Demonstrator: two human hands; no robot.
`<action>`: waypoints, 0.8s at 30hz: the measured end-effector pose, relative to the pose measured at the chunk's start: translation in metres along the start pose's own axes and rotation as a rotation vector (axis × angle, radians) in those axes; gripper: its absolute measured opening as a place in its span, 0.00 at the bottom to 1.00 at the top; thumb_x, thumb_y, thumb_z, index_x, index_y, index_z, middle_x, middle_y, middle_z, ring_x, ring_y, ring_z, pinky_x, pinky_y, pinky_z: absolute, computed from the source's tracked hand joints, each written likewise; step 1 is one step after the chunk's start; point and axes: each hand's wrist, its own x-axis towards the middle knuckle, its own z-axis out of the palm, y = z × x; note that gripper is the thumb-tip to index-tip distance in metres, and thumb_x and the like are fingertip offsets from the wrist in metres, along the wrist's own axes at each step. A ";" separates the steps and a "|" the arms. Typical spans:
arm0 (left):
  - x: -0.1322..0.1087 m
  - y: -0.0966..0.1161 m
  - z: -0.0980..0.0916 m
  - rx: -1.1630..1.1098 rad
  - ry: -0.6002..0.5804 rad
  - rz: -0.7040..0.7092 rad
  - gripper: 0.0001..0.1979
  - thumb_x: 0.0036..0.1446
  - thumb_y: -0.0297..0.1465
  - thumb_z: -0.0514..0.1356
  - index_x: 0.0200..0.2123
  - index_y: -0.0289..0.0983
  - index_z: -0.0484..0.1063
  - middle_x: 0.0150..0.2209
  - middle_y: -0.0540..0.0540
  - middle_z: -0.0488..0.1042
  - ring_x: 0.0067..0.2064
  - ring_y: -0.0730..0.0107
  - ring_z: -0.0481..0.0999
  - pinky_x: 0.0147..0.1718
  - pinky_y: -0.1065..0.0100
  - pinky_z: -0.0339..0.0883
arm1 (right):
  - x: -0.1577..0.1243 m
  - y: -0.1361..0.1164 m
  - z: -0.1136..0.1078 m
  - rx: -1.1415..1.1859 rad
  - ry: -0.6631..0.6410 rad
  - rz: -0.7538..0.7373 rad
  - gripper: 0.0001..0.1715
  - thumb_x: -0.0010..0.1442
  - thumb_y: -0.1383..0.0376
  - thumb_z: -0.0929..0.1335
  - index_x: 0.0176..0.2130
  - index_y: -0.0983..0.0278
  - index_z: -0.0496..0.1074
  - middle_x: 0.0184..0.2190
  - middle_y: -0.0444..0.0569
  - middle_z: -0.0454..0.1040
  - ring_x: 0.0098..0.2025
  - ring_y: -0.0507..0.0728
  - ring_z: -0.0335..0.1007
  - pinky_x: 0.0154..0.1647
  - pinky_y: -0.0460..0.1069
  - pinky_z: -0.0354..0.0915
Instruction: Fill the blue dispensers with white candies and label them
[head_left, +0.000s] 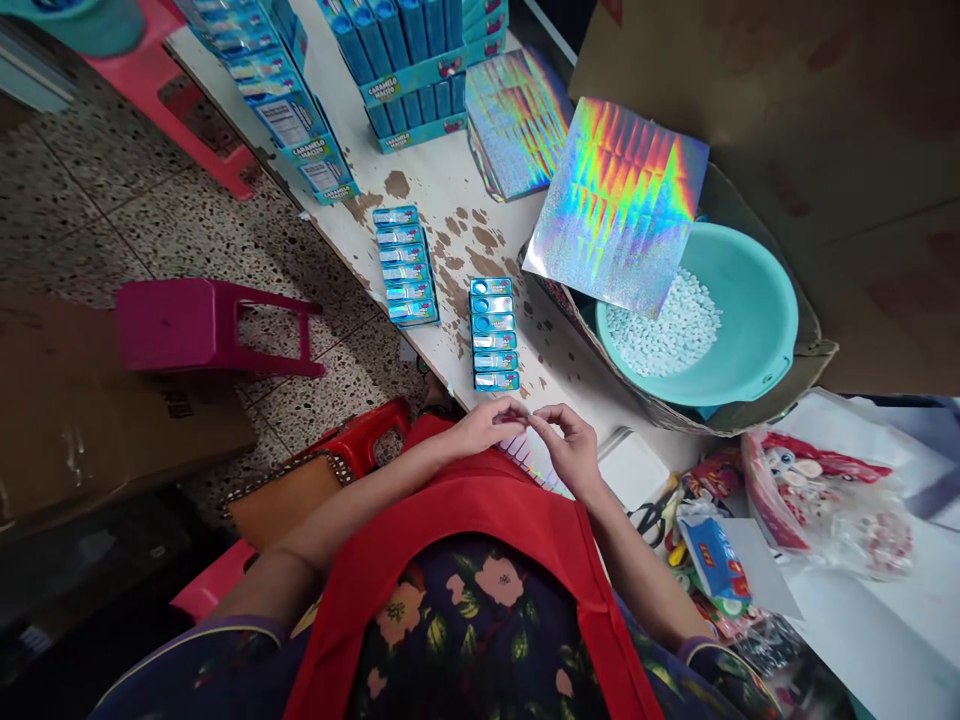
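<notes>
Above the table's front edge, my left hand and my right hand meet fingertip to fingertip. Both are closed in a pinch, and what lies between the fingertips is too small to make out. Just beneath them a shiny pale sheet marked in strips is partly covered by the hands. Straight beyond the fingers stands a short row of small blue candy boxes; some show a round opening on top. A second such row sits farther left near the table edge.
Display cartons of blue boxes stand at the back. Rainbow foil sheets lean over a turquoise basin holding white candies, set in a cardboard box. Scissors and plastic bags lie right; a magenta stool is left.
</notes>
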 end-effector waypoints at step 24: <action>0.092 -0.020 -0.113 0.344 0.526 -0.004 0.09 0.59 0.29 0.46 0.43 0.37 0.58 0.27 0.52 0.67 0.28 0.71 0.67 0.31 0.71 0.61 | 0.157 0.013 0.104 -0.232 0.373 0.099 0.15 0.48 0.62 0.71 0.36 0.65 0.67 0.41 0.53 0.66 0.44 0.59 0.64 0.49 0.53 0.60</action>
